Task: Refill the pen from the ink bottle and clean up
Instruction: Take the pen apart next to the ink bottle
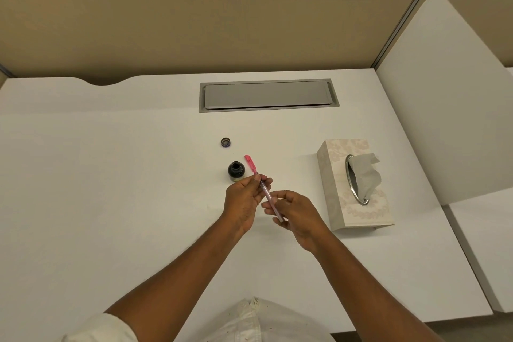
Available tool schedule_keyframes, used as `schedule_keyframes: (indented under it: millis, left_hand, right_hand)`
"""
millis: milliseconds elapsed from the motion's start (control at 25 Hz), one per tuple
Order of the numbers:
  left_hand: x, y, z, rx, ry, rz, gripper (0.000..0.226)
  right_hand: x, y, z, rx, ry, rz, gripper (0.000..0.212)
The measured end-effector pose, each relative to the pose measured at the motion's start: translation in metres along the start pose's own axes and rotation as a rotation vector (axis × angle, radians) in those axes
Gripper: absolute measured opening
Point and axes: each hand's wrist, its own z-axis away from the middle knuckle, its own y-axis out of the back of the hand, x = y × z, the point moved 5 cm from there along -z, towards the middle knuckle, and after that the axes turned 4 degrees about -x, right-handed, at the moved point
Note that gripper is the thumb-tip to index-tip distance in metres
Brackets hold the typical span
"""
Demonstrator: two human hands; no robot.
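- The left hand (pixel 244 203) is raised over the white surface (pixel 111 175). Its fingertips are curled in and pinch the far part of the pen (pixel 266 192).
- The bottle cap (pixel 226 142) lies beyond the left hand, well apart from it, with its open side up on the surface.
- The ink bottle (pixel 236 171) stands upright just beyond the left hand's fingertips. It is uncapped, and dark ink shows inside through the open mouth.
- The pen is a slim pink stick held between both hands, tilted, with its pink end pointing away past the left fingertips, just right of the ink bottle. Its near end runs down into the right hand.
- The right hand (pixel 297 214) is just beside the left, its fingers curled around the near part of the pen.
- The tissue box (pixel 333 175) lies right of the right hand, near it, resting on the surface. A grey tissue (pixel 366 169) sticks up out of its oval slot.
- A closed grey hatch (pixel 268 96) is set into the surface far beyond both hands.
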Motion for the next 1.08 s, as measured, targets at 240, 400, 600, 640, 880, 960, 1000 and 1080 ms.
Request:
schedule_keyframes:
  millis: [240, 400, 600, 640, 880, 960, 1000, 1080]
  left_hand:
    - [-0.002, -0.002, -0.001, -0.001, 0.008, 0.03, 0.02]
    - [-0.003, 0.0, -0.004, 0.005, 0.011, 0.028, 0.02]
    - [-0.005, 0.0, -0.005, 0.005, 0.011, 0.035, 0.021]
    - [-0.006, 0.0, -0.005, 0.004, 0.011, 0.032, 0.021]
    - [-0.005, 0.002, -0.006, 0.019, 0.017, 0.018, 0.019]
    - [-0.005, 0.001, -0.007, 0.02, 0.018, 0.025, 0.02]
    - [-0.005, 0.002, -0.008, 0.019, 0.016, 0.026, 0.02]
    - [-0.005, 0.003, -0.009, 0.018, 0.009, 0.023, 0.02]
  right_hand:
    - [0.005, 0.002, -0.005, 0.038, -0.049, -0.003, 0.033]
    - [0.01, 0.002, -0.009, -0.009, -0.082, -0.061, 0.014]
    - [0.014, 0.004, -0.01, 0.012, -0.093, -0.165, 0.032]
    - [0.016, 0.002, -0.011, -0.03, -0.121, -0.178, 0.028]
    - [0.017, 0.006, -0.012, 0.038, -0.074, -0.085, 0.024]
    - [0.019, 0.008, -0.014, 0.051, -0.099, -0.147, 0.044]
    - [0.019, 0.005, -0.013, 0.015, -0.137, -0.177, 0.045]
    - [0.021, 0.0, -0.01, -0.073, -0.213, -0.217, 0.033]
